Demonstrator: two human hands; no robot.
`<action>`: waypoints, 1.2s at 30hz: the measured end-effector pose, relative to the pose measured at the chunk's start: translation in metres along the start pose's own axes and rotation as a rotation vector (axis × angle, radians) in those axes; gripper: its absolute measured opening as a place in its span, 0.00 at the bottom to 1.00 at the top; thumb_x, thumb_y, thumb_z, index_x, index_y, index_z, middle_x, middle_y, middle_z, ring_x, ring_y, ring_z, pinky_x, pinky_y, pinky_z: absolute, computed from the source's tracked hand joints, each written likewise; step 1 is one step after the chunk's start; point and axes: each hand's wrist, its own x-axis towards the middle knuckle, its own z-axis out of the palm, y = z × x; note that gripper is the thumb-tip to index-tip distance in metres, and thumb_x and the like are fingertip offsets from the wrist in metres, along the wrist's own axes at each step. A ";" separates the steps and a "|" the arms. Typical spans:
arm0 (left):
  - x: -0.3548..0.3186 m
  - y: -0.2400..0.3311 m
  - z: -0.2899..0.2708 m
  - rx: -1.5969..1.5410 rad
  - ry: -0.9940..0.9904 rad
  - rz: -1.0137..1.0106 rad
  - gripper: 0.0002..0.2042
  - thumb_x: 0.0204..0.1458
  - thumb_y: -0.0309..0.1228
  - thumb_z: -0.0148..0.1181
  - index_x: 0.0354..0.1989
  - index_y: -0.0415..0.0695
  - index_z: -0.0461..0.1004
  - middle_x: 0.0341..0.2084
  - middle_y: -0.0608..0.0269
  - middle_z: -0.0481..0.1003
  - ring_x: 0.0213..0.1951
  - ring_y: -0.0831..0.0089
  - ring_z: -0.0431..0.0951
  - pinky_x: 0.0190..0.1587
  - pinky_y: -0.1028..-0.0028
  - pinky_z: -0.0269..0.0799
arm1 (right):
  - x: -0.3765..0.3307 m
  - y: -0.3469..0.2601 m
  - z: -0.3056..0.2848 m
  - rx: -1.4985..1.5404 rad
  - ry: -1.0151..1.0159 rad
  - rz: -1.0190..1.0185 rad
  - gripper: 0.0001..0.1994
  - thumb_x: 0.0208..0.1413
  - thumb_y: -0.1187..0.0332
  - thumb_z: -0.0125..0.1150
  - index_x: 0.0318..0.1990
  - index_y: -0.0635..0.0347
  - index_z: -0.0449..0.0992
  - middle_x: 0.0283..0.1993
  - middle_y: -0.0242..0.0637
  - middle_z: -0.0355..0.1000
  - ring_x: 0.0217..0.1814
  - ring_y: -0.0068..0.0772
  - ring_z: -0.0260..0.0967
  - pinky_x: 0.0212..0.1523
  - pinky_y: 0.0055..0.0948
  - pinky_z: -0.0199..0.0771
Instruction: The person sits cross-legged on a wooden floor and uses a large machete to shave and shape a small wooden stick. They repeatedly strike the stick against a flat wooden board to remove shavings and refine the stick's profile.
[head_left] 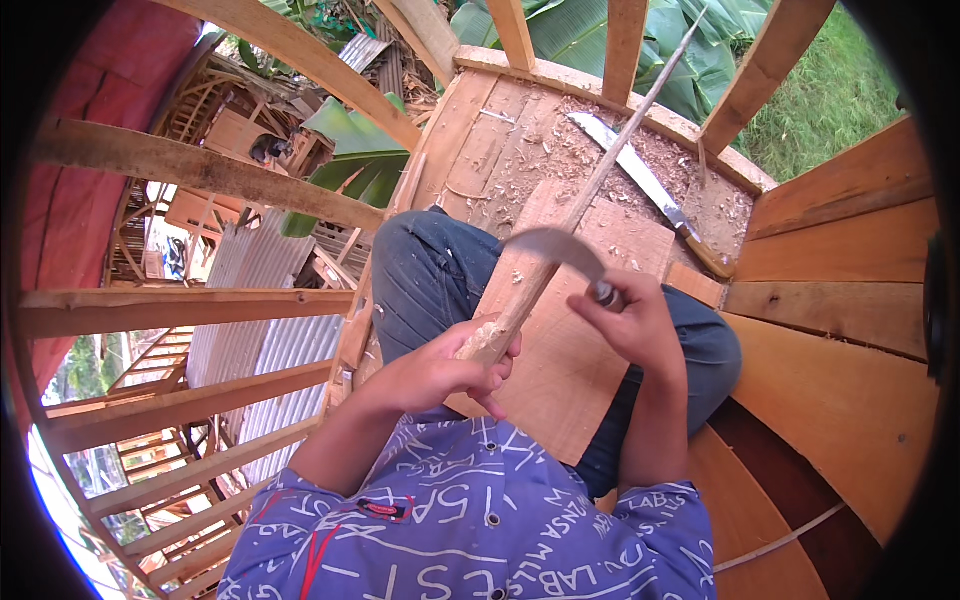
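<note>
A long, tapering wooden stick point(597, 187) slants from my lap up past the far edge of the floor. Its thick, pale, freshly cut end rests in my left hand point(440, 366), whose fingers curl around it from below. My right hand point(640, 322) grips the short dark handle of a sickle point(557, 246). The curved blade lies across the stick ahead of my left hand and is slightly smeared by motion. Under the stick, a wide wooden board point(560, 375) spans my crossed legs.
Beyond my knees a long machete point(640, 170) with a wooden handle lies among wood shavings point(585, 108). Wooden rails point(190, 300) stand at the left and far side, with corrugated sheets point(240, 330) below. A plank wall point(840, 270) closes the right side.
</note>
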 end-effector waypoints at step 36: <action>-0.009 -0.003 0.008 0.038 0.021 0.036 0.15 0.47 0.27 0.55 0.44 0.40 0.63 0.28 0.68 0.63 0.31 0.82 0.68 0.38 0.67 0.80 | 0.001 0.011 -0.050 0.559 0.417 0.134 0.10 0.56 0.72 0.60 0.25 0.59 0.66 0.12 0.22 0.59 0.08 0.10 0.49 0.08 0.17 0.41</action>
